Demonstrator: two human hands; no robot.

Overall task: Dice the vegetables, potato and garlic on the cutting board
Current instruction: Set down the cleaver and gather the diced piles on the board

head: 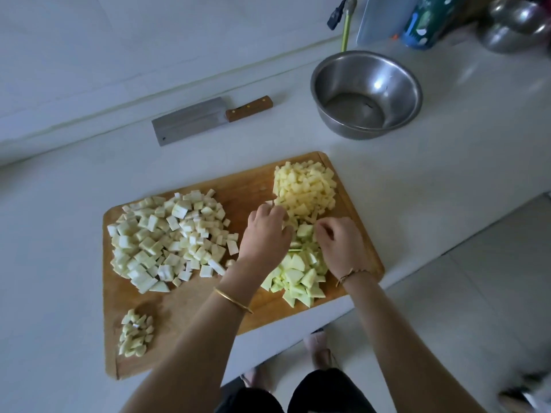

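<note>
A wooden cutting board (190, 296) lies on the white counter. On its left sits a big heap of pale diced vegetable (167, 239). Yellow diced potato (304, 186) is piled at the far right corner. Light green chunks (298, 278) lie at the near right. A small heap of chopped garlic (135, 332) sits near the front left. My left hand (267, 231) and my right hand (340, 242) have curled fingers at the spot where the green chunks meet the potato, each touching or pinching pieces there. The cleaver (205, 117) lies unheld behind the board.
A steel bowl (366, 93) stands behind the board at the right. Bottles, a container and more steel bowls (518, 25) crowd the far right corner. The counter edge runs close along the board's right side, with floor below.
</note>
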